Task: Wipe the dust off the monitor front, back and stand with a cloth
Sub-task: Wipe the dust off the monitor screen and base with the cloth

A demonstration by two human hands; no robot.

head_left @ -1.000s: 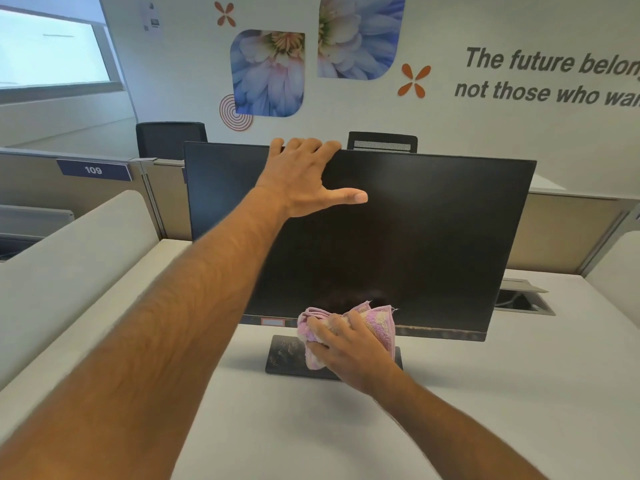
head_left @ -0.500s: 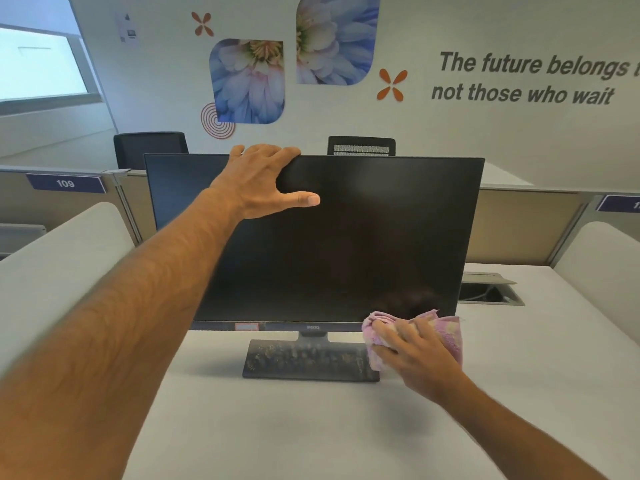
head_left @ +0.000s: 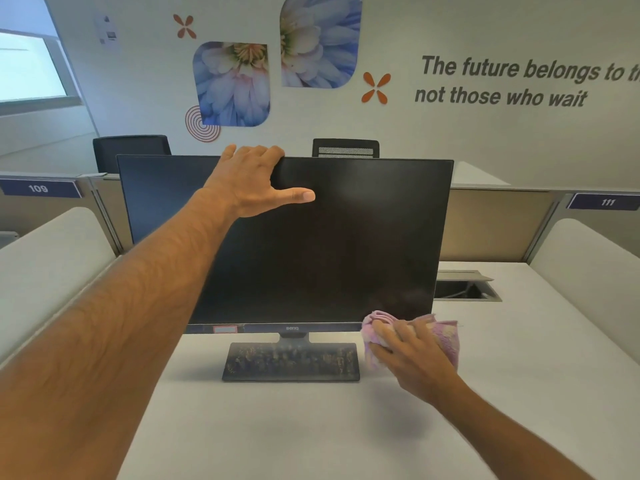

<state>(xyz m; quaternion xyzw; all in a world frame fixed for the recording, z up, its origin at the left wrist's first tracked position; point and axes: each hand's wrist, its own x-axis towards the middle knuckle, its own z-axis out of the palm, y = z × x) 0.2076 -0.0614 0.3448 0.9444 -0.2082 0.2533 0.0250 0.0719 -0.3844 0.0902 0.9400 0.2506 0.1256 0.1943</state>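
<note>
Four fingers (head_left: 258, 153) of the left hand (head_left: 249, 183) hook over the monitor (head_left: 346, 244) top; the right hand (head_left: 414, 355) presses the cloth (head_left: 446, 336) flat-fingered at its lower right corner. Front wipe underway; dusty stand (head_left: 291, 361) on the worktop (head_left: 311, 427) likely next.

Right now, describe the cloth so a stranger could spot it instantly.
Find the black monitor standing on the white desk, then go to its bottom right corner. There the right hand presses a crumpled cloth against the lower bezel. It is the only pink, soft thing among hard black and white surfaces.
</note>
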